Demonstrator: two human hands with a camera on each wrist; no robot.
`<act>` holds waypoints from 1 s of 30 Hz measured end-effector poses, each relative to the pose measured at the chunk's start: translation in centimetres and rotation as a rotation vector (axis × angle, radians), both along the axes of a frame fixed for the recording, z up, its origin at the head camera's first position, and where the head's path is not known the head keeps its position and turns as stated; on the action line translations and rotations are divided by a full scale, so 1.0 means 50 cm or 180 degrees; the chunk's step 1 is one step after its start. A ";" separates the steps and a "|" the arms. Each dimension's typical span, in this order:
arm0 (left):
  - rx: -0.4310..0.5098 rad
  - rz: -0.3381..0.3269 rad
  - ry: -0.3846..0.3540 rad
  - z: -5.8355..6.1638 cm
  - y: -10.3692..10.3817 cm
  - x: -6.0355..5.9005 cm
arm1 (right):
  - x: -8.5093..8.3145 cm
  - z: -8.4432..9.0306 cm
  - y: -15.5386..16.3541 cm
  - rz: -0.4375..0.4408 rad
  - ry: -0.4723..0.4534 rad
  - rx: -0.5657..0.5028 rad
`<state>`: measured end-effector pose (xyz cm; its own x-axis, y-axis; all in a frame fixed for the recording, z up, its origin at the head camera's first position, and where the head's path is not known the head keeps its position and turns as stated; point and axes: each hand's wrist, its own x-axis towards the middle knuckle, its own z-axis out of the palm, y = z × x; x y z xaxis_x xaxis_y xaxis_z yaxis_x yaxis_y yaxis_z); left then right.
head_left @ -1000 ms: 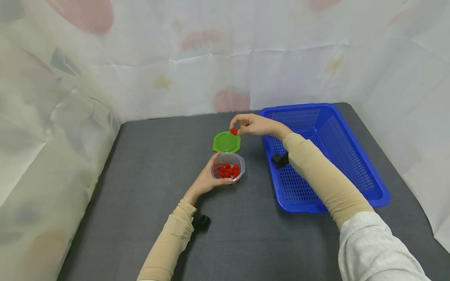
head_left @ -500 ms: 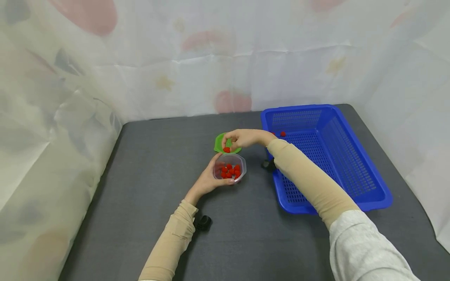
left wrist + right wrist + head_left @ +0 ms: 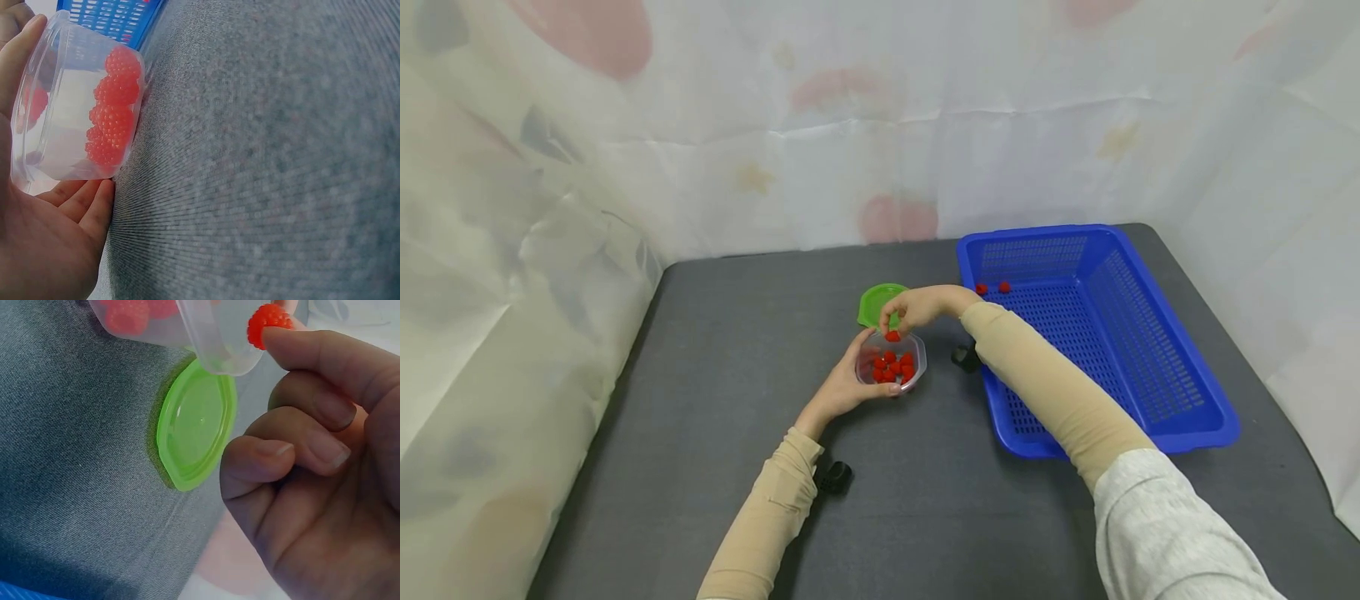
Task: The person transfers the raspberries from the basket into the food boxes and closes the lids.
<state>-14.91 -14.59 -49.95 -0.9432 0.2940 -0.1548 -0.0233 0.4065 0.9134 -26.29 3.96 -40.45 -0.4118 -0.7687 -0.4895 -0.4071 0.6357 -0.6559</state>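
A clear plastic tub [image 3: 917, 354] with several red raspberries [image 3: 114, 115] at its bottom stands on the dark table. My left hand [image 3: 842, 385] holds the tub from the left, thumb at the near side and fingers round the far side. Above the tub's mouth, my right hand [image 3: 922, 307] pinches one raspberry [image 3: 267, 326] between thumb and forefinger; its other fingers are curled toward the palm. Just behind the tub lies a green lid [image 3: 199, 422] on the table, partly covered by the right hand in the head view.
On the right stands a blue perforated basket [image 3: 1150, 367], two raspberries [image 3: 1004, 287] near its far left corner. The right forearm crosses over the basket's left part. A white patterned sheet [image 3: 820, 183] rises behind the table and along both sides.
My right hand has come down toward me with the raspberry, from above the green lid to the tub's mouth. The left hand keeps hold of the tub in place.
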 end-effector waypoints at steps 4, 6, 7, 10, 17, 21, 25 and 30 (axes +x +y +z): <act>-0.0018 -0.0003 0.0005 0.000 0.001 0.002 | 0.002 0.001 0.001 -0.0020 0.0010 0.0077; -0.0011 0.0002 0.0013 0.001 0.002 0.002 | 0.003 0.003 0.001 -0.0039 0.0014 0.0092; -0.0015 0.0012 0.0015 0.002 0.002 0.002 | 0.003 0.004 0.001 -0.0045 0.0017 0.0092; -0.0047 0.0024 0.0031 0.002 0.003 0.001 | 0.002 0.006 0.002 -0.0029 0.0035 0.0085; -0.0049 0.0016 -0.0036 0.006 0.004 0.001 | 0.000 0.010 0.004 -0.0057 0.0042 0.0032; -0.0001 -0.0041 -0.0081 0.036 0.010 0.008 | -0.003 0.018 0.006 -0.0119 0.0023 -0.0001; -0.0039 -0.0099 -0.0067 0.069 0.015 0.020 | -0.006 0.028 0.007 -0.0131 -0.0001 -0.0102; -0.0067 -0.0097 -0.0058 0.064 0.015 0.021 | -0.009 0.040 0.019 -0.0270 0.0003 -0.0271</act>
<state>-13.86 -13.83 -46.76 -0.9308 0.3191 -0.1784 -0.0271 0.4264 0.9041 -26.74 4.91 -38.43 -0.4775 -0.7699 -0.4235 -0.3547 0.6098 -0.7087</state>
